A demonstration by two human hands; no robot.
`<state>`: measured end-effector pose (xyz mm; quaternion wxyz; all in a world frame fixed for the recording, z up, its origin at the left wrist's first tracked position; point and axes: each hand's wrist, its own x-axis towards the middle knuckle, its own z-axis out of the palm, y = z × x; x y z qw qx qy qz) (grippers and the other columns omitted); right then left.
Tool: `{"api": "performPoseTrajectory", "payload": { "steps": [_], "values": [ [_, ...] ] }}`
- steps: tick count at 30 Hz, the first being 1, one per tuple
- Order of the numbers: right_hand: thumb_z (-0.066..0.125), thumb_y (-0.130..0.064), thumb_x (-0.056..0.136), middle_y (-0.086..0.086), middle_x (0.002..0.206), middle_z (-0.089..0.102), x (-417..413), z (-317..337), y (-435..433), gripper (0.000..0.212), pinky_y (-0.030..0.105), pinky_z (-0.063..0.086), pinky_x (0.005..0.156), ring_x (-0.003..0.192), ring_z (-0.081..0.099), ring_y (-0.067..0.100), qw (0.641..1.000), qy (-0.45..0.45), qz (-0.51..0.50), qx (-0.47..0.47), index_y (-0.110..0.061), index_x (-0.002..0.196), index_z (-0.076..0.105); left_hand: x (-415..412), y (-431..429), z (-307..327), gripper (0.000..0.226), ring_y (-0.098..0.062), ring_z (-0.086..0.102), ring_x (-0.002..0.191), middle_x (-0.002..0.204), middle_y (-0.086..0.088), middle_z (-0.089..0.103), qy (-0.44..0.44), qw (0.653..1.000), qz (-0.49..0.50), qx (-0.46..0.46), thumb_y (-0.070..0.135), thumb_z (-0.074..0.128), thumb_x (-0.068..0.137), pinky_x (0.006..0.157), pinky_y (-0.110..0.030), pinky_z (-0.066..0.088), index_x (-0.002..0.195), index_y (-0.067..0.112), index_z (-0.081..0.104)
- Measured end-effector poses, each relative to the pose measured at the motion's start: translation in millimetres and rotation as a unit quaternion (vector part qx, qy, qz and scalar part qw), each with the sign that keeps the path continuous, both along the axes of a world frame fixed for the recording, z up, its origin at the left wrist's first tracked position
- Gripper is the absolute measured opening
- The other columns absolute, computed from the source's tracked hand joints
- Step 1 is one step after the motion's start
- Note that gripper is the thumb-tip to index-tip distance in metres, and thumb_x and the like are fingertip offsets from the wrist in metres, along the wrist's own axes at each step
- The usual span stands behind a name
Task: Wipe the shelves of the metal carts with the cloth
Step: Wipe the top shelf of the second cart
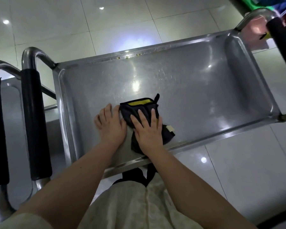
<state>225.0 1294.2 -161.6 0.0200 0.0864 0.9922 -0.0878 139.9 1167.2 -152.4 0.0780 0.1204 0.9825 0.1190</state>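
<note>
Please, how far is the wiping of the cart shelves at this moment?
Done: faint smears on the middle of the steel top shelf suggest some wiping. In hand: the right hand presses the dark grey cloth with yellow trim flat on the shelf's near part; the left hand lies flat beside it. Left: yellowish specks along the far rim, the second steel cart at left, and lower shelves, hidden here.

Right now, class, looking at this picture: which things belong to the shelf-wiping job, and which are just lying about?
Job in hand:
black cloth with yellow trim
metal cart's top shelf
right hand, pressing the cloth
left hand, flat on the shelf
second cart, at the left

Just lying about:
green object, top right
tiled floor
</note>
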Motion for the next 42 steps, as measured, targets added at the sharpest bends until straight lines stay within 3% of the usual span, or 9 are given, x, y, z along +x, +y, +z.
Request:
{"api": "performPoseTrajectory", "payload": {
  "steps": [6,12,18,22,24,29,32,36,42],
  "values": [
    [0.035,-0.037,0.095,0.001,0.155,0.034,-9.5,0.0,52.5,0.053,0.066,0.011,0.111,0.142,0.021,0.043,0.999,-0.041,-0.005,0.015,-0.033,0.148,0.033,-31.6,26.0,3.3,0.048,-0.029,0.025,0.134,0.149,-0.007,0.034,0.013,1.0,0.003,0.014,0.03,0.043,0.091,0.106,-0.046,0.015,0.138,0.022,0.042],
    [0.033,-0.038,0.098,0.002,0.15,0.042,-39.1,1.7,180.1,0.048,0.06,0.028,0.11,0.139,0.028,0.044,0.996,-0.025,-0.089,0.008,-0.029,0.144,0.043,-62.5,38.7,-3.1,0.046,-0.033,0.034,0.13,0.146,-0.009,0.043,0.037,0.999,0.015,-0.011,0.037,0.038,0.092,0.103,-0.042,0.014,0.133,0.021,0.05],
    [0.042,-0.035,0.1,-0.008,0.157,0.028,-109.0,1.7,212.5,0.047,0.055,0.008,0.117,0.147,0.007,0.039,0.977,-0.029,-0.207,-0.029,-0.037,0.147,0.035,-70.7,46.1,-5.0,0.051,-0.032,0.032,0.132,0.147,-0.009,0.04,0.023,0.999,0.02,-0.019,0.041,0.031,0.092,0.105,-0.044,0.018,0.135,0.02,0.049],
    [0.055,-0.028,0.091,-0.005,0.148,0.045,-142.6,4.0,128.7,0.049,0.059,0.026,0.111,0.139,0.029,0.046,1.0,0.002,-0.003,-0.018,-0.034,0.139,0.049,-71.0,46.5,-2.1,0.053,-0.031,0.029,0.134,0.148,-0.009,0.038,0.007,0.999,0.02,-0.031,0.043,0.029,0.092,0.107,-0.046,0.018,0.137,0.02,0.046],
    [0.044,-0.033,0.09,-0.004,0.148,0.045,-142.5,5.5,81.7,0.049,0.06,0.026,0.111,0.138,0.03,0.047,0.995,-0.024,0.1,-0.009,-0.035,0.139,0.049,-69.8,45.7,-2.3,0.054,-0.031,0.03,0.135,0.147,-0.01,0.039,0.0,0.999,0.032,-0.029,0.042,0.03,0.091,0.109,-0.047,0.019,0.137,0.017,0.044],
    [0.039,-0.034,0.091,-0.002,0.149,0.044,-146.2,3.9,81.3,0.05,0.058,0.021,0.114,0.14,0.029,0.044,0.987,-0.055,0.149,-0.013,-0.034,0.141,0.046,-72.3,43.0,-0.5,0.057,-0.028,0.03,0.136,0.148,-0.008,0.039,-0.014,0.999,0.032,-0.028,0.043,0.033,0.09,0.11,-0.045,0.019,0.138,0.015,0.043],
    [0.048,-0.032,0.089,-0.003,0.146,0.048,-159.2,1.8,136.2,0.048,0.054,0.022,0.111,0.136,0.035,0.042,0.999,-0.026,0.041,-0.012,-0.033,0.137,0.051,-72.5,43.1,-0.7,0.054,-0.028,0.032,0.135,0.147,-0.007,0.04,-0.014,0.999,0.027,-0.042,0.045,0.034,0.089,0.108,-0.044,0.02,0.134,0.018,0.047],
    [0.036,-0.036,0.101,-0.008,0.157,0.029,-180.0,7.0,216.8,0.045,0.054,0.011,0.117,0.146,0.013,0.036,0.992,-0.058,-0.108,-0.026,-0.038,0.146,0.035,-74.7,47.0,-1.8,0.054,-0.029,0.036,0.129,0.142,-0.008,0.045,-0.007,0.998,0.037,-0.048,0.046,0.036,0.086,0.104,-0.043,0.021,0.13,0.018,0.051],
    [0.035,-0.036,0.102,-0.01,0.16,0.02,-189.4,7.9,226.0,0.046,0.052,0.006,0.116,0.147,0.003,0.034,0.987,-0.068,-0.142,-0.027,-0.04,0.148,0.03,-104.7,57.0,5.0,0.049,-0.031,0.034,0.128,0.143,-0.008,0.042,-0.012,0.997,0.06,-0.051,0.041,0.038,0.088,0.106,-0.046,0.021,0.133,0.023,0.047]
  ]
}}
